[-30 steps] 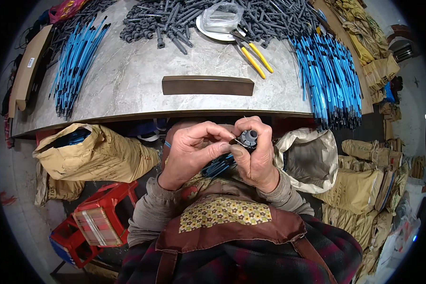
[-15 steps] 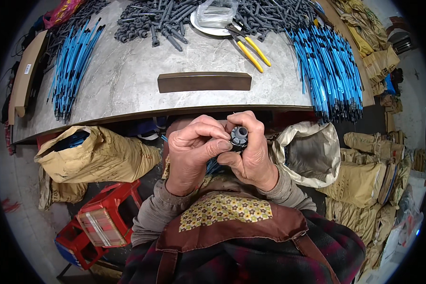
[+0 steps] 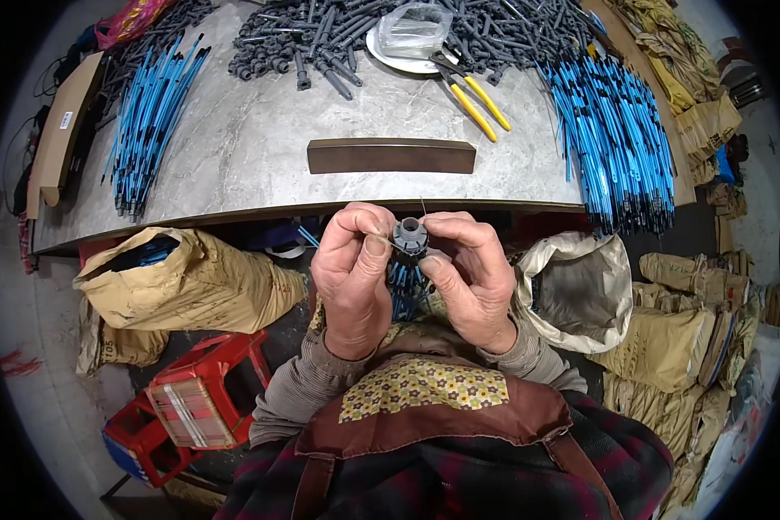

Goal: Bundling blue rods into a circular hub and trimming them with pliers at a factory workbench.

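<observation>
Between my two hands, just past the table's near edge, is a grey round plastic fitting (image 3: 410, 236) with a notched rim and a central hole. My right hand (image 3: 472, 282) grips it from the right with thumb and forefinger. On its left side, my left hand (image 3: 351, 277) pinches a thin wire-like strand that runs to the fitting; its far end is too fine to follow. Another thin tip stands up beside my right fingers. Beneath the fitting, several blue-and-black rods (image 3: 405, 290) lie over my lap, partly hidden by the hands.
On the grey table (image 3: 243, 147) lie a dark brown bar (image 3: 390, 156), yellow-handled pliers (image 3: 472, 100), a heap of grey plastic parts (image 3: 321, 43) and bundles of blue rods (image 3: 611, 143). Paper sacks (image 3: 199, 282) and an opened white sack (image 3: 581, 295) flank me; red stools (image 3: 212, 390) stand lower left.
The fitting has shifted left and a little nearer the table, its hole now turned up. My left fingers have drawn back from it, and a thin strand shows.
</observation>
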The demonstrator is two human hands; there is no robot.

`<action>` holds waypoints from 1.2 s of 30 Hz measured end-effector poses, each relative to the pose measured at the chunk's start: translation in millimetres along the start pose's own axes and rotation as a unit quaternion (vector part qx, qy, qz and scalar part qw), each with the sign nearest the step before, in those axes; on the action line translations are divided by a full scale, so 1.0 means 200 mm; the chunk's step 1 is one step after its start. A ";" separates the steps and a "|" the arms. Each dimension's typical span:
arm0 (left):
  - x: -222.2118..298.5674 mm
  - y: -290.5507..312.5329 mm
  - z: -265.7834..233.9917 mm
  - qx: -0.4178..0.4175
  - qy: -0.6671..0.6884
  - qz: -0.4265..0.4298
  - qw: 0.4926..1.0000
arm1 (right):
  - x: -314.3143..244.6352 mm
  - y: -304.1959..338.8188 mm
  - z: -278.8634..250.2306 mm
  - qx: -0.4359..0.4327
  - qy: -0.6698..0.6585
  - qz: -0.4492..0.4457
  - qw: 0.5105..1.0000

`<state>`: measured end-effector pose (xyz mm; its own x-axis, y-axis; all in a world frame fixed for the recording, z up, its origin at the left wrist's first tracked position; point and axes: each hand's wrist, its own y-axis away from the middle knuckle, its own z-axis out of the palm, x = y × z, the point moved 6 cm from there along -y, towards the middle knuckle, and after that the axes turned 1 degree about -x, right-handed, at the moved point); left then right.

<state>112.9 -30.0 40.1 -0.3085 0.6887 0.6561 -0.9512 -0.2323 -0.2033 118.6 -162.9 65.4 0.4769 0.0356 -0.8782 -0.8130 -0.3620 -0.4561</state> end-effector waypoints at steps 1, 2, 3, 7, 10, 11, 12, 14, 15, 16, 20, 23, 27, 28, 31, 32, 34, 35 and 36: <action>0.01 -0.01 0.00 0.000 -0.001 0.003 1.000 | -0.01 -0.01 0.01 -0.002 -0.002 -0.002 1.000; 0.03 -0.01 0.01 -0.022 -0.001 0.013 1.000 | -0.05 -0.02 0.01 0.006 -0.011 -0.014 1.000; 0.05 -0.02 0.02 -0.044 0.000 0.022 0.999 | -0.09 -0.03 0.01 0.014 -0.020 -0.025 0.999; 0.06 -0.02 0.01 -0.083 0.007 0.025 0.996 | -0.11 -0.02 0.03 0.042 -0.047 -0.041 0.997; 0.00 0.01 -0.05 -0.062 0.023 -0.025 0.998 | -0.04 0.01 0.02 0.076 -0.073 -0.016 0.994; 0.00 0.01 -0.05 -0.060 0.023 -0.025 0.998 | -0.04 0.01 0.02 0.075 -0.073 -0.015 0.994; 0.00 0.00 -0.04 -0.062 0.025 -0.031 0.997 | -0.05 0.00 0.02 0.065 -0.051 -0.027 0.996; 0.01 0.00 -0.03 -0.065 0.027 -0.045 0.996 | -0.07 0.00 0.01 0.045 -0.006 -0.052 0.998; 0.01 0.00 -0.02 -0.067 0.029 -0.051 0.996 | -0.08 0.01 0.01 0.035 0.016 -0.065 0.997; 0.01 0.00 -0.02 -0.067 0.030 -0.051 0.996 | -0.08 0.01 0.01 0.034 0.017 -0.066 0.997; 0.02 0.01 -0.01 -0.087 0.001 -0.038 0.995 | -0.07 0.02 0.01 0.026 0.000 -0.053 0.998; 0.01 0.02 -0.01 -0.083 0.018 -0.037 0.996 | -0.07 0.02 0.02 0.024 -0.025 -0.067 0.997; 0.01 0.03 -0.01 -0.080 0.034 -0.036 0.996 | -0.09 0.03 0.03 0.012 -0.017 -0.084 0.996; 0.01 0.02 -0.02 -0.082 0.032 -0.036 0.995 | -0.09 0.04 0.03 0.003 0.018 -0.088 0.996; 0.00 0.01 -0.02 -0.086 0.029 -0.036 0.995 | -0.10 0.05 0.05 -0.016 0.086 -0.097 0.991; 0.00 0.01 -0.02 -0.097 0.026 -0.032 0.994 | -0.10 0.06 0.05 -0.004 0.082 -0.092 0.992; 0.01 0.01 -0.01 -0.120 0.021 -0.026 0.992 | -0.10 0.07 0.06 0.022 0.074 -0.084 0.993; 0.01 0.01 0.00 -0.132 0.019 -0.022 0.991 | -0.10 0.07 0.06 0.034 0.070 -0.080 0.994; 0.01 0.00 0.00 -0.132 0.020 -0.019 0.991 | -0.11 0.07 0.06 0.032 0.071 -0.081 0.994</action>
<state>111.7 -28.8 41.9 -0.2669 0.7211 0.6393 -0.9310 -0.0215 -0.3645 92.2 -157.6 76.1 0.6422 -0.0447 -0.7652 -0.7389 -0.3015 -0.6026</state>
